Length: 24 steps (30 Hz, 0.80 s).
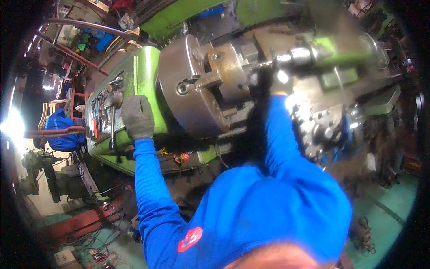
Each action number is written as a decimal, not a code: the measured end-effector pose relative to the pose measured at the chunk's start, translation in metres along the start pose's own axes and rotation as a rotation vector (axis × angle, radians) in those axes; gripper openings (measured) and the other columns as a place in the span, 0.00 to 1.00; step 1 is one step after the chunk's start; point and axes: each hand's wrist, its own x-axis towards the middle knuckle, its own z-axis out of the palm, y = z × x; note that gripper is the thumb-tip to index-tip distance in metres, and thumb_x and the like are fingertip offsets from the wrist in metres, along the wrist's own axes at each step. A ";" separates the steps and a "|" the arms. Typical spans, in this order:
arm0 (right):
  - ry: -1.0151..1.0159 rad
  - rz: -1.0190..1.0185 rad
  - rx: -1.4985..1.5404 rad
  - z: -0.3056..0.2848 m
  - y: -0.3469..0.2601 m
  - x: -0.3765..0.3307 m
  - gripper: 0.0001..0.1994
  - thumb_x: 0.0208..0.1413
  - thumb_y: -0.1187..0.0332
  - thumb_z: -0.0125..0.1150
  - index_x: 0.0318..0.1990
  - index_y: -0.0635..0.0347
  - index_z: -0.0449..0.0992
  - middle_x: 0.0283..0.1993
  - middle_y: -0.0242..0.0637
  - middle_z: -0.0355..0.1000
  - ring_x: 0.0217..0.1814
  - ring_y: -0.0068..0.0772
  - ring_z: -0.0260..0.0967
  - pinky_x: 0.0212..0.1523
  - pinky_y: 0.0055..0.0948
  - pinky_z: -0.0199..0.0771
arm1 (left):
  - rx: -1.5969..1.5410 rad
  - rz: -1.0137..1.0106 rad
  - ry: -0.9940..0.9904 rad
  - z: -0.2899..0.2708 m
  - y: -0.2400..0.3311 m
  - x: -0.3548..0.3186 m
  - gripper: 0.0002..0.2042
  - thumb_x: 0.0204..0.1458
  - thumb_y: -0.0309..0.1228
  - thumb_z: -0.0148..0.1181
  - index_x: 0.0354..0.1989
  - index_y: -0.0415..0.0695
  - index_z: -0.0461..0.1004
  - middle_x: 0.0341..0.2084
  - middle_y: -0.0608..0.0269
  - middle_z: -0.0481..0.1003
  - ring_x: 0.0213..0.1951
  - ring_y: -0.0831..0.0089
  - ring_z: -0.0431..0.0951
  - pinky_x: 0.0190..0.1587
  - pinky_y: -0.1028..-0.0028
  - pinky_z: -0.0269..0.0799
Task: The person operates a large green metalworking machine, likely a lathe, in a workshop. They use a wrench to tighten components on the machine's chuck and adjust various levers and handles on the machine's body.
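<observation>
The left hand (pixel 137 117), in a grey glove, rests on the green headstock (pixel 143 71) of a lathe, fingers curled closed against the panel; just beside them, on the outer side, hangs a steel lever (pixel 113 117), and I cannot tell whether the fingers clasp anything. The right hand (pixel 265 80) is a dark, blurred shape reaching up in front of the chuck (pixel 188 85), so whether its fingers are open or closed cannot be told. Just above them sits a shiny round workpiece (pixel 301 54), with the brass-coloured jaw block (pixel 224 67) next to the fingertips on the chuck side.

Judging by this, the work looks mid-way: the piece seems mounted at the chuck, and both hands are on the machine, one at the controls and one at the piece. What is finished or left is not clear through the blur.

No bin or tray shows near either hand.
</observation>
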 end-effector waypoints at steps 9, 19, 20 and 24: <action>-0.415 -0.014 -0.672 -0.060 -0.058 -0.021 0.30 0.70 0.51 0.41 0.76 0.50 0.57 0.75 0.36 0.62 0.74 0.41 0.62 0.73 0.47 0.57 | 0.045 0.064 0.107 -0.001 -0.007 -0.006 0.11 0.53 0.31 0.61 0.20 0.43 0.72 0.23 0.53 0.72 0.31 0.51 0.74 0.36 0.54 0.69; -0.100 -0.001 -0.519 -0.013 -0.004 -0.178 0.25 0.61 0.46 0.63 0.62 0.42 0.75 0.61 0.45 0.74 0.67 0.47 0.69 0.65 0.51 0.70 | 0.116 0.102 0.144 -0.005 -0.004 -0.005 0.13 0.57 0.33 0.57 0.20 0.44 0.71 0.22 0.52 0.73 0.29 0.52 0.74 0.35 0.52 0.69; -0.087 0.048 -0.391 -0.016 -0.001 -0.197 0.23 0.61 0.47 0.64 0.60 0.44 0.76 0.59 0.45 0.75 0.64 0.48 0.72 0.63 0.51 0.73 | 0.136 0.099 0.132 -0.002 -0.009 -0.008 0.13 0.57 0.34 0.58 0.21 0.45 0.72 0.23 0.54 0.73 0.31 0.52 0.74 0.37 0.53 0.70; -0.095 0.361 0.958 -0.080 -0.043 -0.264 0.16 0.66 0.57 0.59 0.50 0.60 0.75 0.48 0.46 0.78 0.48 0.47 0.79 0.48 0.42 0.83 | 0.171 0.138 0.139 0.005 -0.013 -0.008 0.11 0.57 0.35 0.57 0.24 0.46 0.74 0.26 0.55 0.75 0.34 0.53 0.76 0.41 0.54 0.71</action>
